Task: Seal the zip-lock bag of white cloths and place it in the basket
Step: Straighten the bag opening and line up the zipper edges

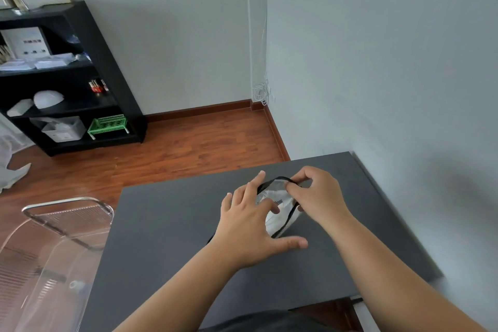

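Only one view here, the head cam looking down at a dark grey matte tabletop pushed up against a pale wall.

The clear zip-lock bag with a black zipper edge, stuffed with white folded cloths, is lying on the table toward the far right, right between the two hands. The left hand is spread wide and flat, pressing down on the near side of the bag with the thumb stuck out on the tabletop. The right hand is narrowed into a pinch on the black zipper strip at the far end of the bag. Can't really tell whether it's got a slider or just the strip itself, the fingers cover it.

The zipper edge is bowed up in a loop, so I'd say the bag isn't closed yet and we're in the middle of the sealing step. Next move probably calls for the left hand to keep the bag pinned while the right runs along the strip to the other end, keeping both sides lined up so the cloth doesn't get caught.

The see-through ribbed plastic basket with a rounded rim sits just off the table's left edge, well apart from the bag, so the drop-off means carrying it across to the left.
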{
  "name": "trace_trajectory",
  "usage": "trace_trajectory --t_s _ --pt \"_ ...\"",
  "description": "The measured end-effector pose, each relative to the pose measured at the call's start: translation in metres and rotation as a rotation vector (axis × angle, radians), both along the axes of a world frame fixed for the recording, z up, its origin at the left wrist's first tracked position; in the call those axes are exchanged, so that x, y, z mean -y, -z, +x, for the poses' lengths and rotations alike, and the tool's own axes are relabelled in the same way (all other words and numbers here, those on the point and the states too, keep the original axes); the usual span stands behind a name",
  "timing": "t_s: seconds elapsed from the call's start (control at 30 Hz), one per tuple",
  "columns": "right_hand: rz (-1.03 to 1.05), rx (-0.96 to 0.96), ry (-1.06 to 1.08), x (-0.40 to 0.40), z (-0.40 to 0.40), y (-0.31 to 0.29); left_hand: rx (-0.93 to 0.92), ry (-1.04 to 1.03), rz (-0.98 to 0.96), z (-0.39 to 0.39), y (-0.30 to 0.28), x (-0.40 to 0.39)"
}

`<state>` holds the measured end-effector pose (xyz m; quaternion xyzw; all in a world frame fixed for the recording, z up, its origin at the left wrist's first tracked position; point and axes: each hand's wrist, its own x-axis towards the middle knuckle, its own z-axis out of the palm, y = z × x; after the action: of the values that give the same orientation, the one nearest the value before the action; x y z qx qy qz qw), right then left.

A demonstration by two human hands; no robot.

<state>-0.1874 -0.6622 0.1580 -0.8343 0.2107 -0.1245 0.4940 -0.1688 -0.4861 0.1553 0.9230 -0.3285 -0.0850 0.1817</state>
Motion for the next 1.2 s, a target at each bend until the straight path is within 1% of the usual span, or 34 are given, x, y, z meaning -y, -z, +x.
trace_trajectory --t_s 0.07,0.17,0.3,0.33,0.47,0.53,0.6,0.77,0.83,0.97,1.07,1.2 --pt "0.091 -0.009 -0.024 0.0 0.0 -0.005 0.043 -0.025 0.007 -0.002 0.001 0.002" --pt "0.273 0.009 -0.083 0.0 0.001 -0.01 0.097 -0.066 -0.128 0.006 -0.001 0.0" --pt "0.642 0.046 -0.167 0.006 0.002 -0.01 0.069 -0.098 -0.247 0.019 -0.009 -0.006" --pt "0.67 0.058 -0.198 0.007 0.001 -0.008 0.059 -0.122 -0.27 0.021 -0.01 -0.008" --pt "0.431 0.108 -0.264 0.007 -0.002 0.001 -0.023 -0.158 -0.33 0.027 -0.012 -0.015" --pt "0.417 0.156 -0.243 0.005 -0.001 0.002 -0.088 -0.147 -0.352 0.029 -0.013 -0.016" --pt "0.407 0.186 -0.228 0.003 0.002 0.002 -0.113 -0.14 -0.374 0.032 -0.014 -0.014" --pt "0.343 0.201 -0.278 0.001 0.003 0.002 0.035 -0.117 -0.494 0.039 -0.016 -0.01" --pt "0.311 0.17 -0.281 0.004 0.002 0.004 0.067 -0.11 -0.526 0.042 -0.016 -0.01" --pt "0.144 -0.006 -0.258 0.02 -0.003 0.013 0.07 -0.153 -0.586 0.048 -0.019 -0.015" --pt "0.141 -0.002 -0.21 0.022 -0.006 0.023 0.067 -0.19 -0.621 0.052 -0.021 -0.019" --pt "0.152 -0.001 -0.199 0.02 -0.005 0.03 -0.002 -0.284 -0.642 0.057 -0.021 -0.023"
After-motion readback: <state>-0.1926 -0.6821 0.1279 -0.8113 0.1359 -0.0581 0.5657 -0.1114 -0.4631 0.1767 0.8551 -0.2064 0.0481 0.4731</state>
